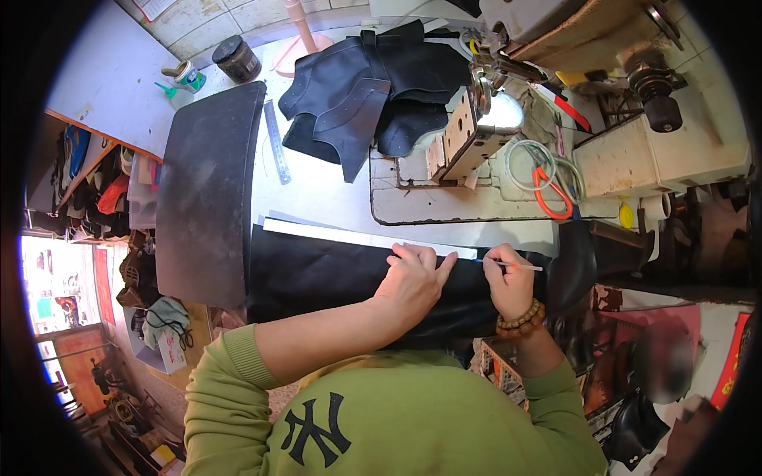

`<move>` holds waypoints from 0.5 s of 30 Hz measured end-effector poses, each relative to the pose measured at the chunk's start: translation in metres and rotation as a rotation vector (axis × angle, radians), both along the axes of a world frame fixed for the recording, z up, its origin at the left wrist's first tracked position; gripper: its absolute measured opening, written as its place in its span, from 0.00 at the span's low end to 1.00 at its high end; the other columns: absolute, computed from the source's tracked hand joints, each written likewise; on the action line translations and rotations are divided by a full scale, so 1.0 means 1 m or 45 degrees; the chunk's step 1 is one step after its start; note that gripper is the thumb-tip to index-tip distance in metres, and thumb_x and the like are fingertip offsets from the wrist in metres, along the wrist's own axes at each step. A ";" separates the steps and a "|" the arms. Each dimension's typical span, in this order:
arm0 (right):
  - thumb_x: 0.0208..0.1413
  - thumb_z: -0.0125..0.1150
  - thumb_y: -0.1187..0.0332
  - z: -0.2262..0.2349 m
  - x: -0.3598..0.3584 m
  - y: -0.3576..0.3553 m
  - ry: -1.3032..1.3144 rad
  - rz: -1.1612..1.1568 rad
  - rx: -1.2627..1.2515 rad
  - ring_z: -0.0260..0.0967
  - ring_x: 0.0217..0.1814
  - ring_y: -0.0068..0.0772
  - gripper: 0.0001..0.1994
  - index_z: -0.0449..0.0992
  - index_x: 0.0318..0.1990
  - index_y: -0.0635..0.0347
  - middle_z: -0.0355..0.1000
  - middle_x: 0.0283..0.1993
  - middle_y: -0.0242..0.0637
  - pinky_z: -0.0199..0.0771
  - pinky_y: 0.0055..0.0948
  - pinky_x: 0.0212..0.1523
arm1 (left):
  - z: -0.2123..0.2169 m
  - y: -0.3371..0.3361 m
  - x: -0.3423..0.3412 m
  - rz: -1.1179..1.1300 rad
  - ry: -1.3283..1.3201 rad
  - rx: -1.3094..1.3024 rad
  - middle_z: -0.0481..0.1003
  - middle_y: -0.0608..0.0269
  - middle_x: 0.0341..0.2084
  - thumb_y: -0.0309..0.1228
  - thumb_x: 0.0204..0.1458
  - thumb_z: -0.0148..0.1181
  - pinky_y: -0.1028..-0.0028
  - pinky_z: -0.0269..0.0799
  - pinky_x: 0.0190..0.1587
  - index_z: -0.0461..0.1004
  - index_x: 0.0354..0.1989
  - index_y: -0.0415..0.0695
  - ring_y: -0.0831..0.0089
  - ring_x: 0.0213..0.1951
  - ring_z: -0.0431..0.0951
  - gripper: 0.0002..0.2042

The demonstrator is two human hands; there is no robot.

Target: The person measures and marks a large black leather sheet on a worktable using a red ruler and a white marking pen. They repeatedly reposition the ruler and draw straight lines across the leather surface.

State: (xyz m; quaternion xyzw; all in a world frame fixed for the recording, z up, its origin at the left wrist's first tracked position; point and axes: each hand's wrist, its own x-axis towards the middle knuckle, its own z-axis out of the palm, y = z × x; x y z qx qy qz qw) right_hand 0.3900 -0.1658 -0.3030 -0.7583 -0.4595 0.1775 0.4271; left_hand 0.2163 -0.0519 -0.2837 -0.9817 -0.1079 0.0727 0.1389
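A long white strip, straight-edged like a ruler, lies along the far edge of a black leather sheet on the table. My left hand presses down on the strip near its right part, fingers spread over it and not wrapped around. At the strip's right end, my right hand pinches a thin pale pen, its tip close to the strip and the leather. A beaded bracelet circles my right wrist. The near part of the leather is partly hidden by my left forearm.
A sewing machine stands beyond my hands, with orange-handled scissors beside it. Cut black leather pieces are piled at the back. A clear ruler lies near a dark board on the left. A dark jar stands behind.
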 end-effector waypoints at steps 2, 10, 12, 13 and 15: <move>0.55 0.58 0.75 -0.001 0.002 -0.002 0.004 -0.007 -0.002 0.68 0.26 0.30 0.03 0.73 0.31 0.66 0.70 0.24 0.39 0.68 0.28 0.31 | 0.003 -0.001 0.006 0.002 0.057 0.015 0.74 0.37 0.39 0.35 0.58 0.51 0.71 0.72 0.26 0.62 0.70 0.61 0.49 0.36 0.79 0.28; 0.56 0.57 0.75 -0.004 0.007 -0.006 0.018 -0.032 -0.007 0.68 0.26 0.26 0.04 0.73 0.32 0.66 0.70 0.24 0.37 0.68 0.26 0.30 | 0.010 -0.001 0.023 -0.004 0.261 0.016 0.75 0.36 0.37 0.33 0.60 0.48 0.67 0.73 0.25 0.52 0.74 0.67 0.50 0.32 0.80 0.32; 0.57 0.56 0.74 -0.005 0.007 -0.006 0.083 -0.037 -0.025 0.69 0.26 0.24 0.04 0.73 0.32 0.66 0.71 0.24 0.36 0.68 0.25 0.31 | 0.010 -0.002 0.024 -0.011 0.280 0.026 0.76 0.35 0.37 0.32 0.60 0.48 0.65 0.74 0.27 0.51 0.74 0.68 0.49 0.33 0.80 0.32; 0.58 0.56 0.74 -0.006 0.008 -0.006 0.093 -0.032 -0.023 0.68 0.27 0.24 0.04 0.73 0.33 0.66 0.71 0.24 0.35 0.69 0.24 0.31 | 0.009 -0.002 0.025 -0.015 0.291 0.031 0.76 0.35 0.37 0.32 0.60 0.48 0.63 0.75 0.28 0.51 0.74 0.68 0.49 0.33 0.80 0.33; 0.59 0.55 0.74 -0.007 0.008 -0.006 0.114 -0.018 -0.016 0.68 0.27 0.22 0.04 0.73 0.33 0.66 0.72 0.24 0.33 0.69 0.23 0.31 | 0.007 -0.003 0.025 -0.011 0.290 0.036 0.76 0.34 0.37 0.32 0.60 0.47 0.62 0.76 0.30 0.50 0.75 0.67 0.48 0.33 0.80 0.33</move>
